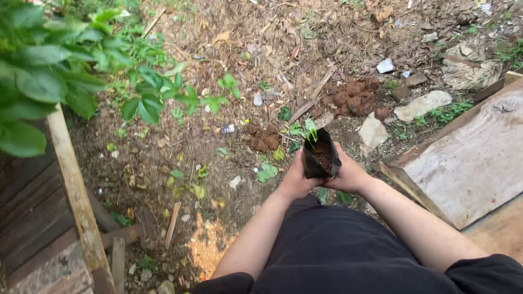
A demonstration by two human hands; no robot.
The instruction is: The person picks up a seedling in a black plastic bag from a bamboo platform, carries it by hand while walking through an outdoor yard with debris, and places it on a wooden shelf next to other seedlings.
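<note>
Cupping a black nursery bag [320,158] of soil, left hand [297,179] and right hand [350,175] grasping its sides, forearms extended forward.

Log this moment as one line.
hands: left hand and right hand both hold black bag | contents: soil, small seedling | setting: bare ground, wooden board to the right

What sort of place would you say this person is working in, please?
Probably a garden or backyard nursery plot: bare soil strewn with dry leaves, a leafy shrub, and both hands holding a black seedling bag of earth.
</note>
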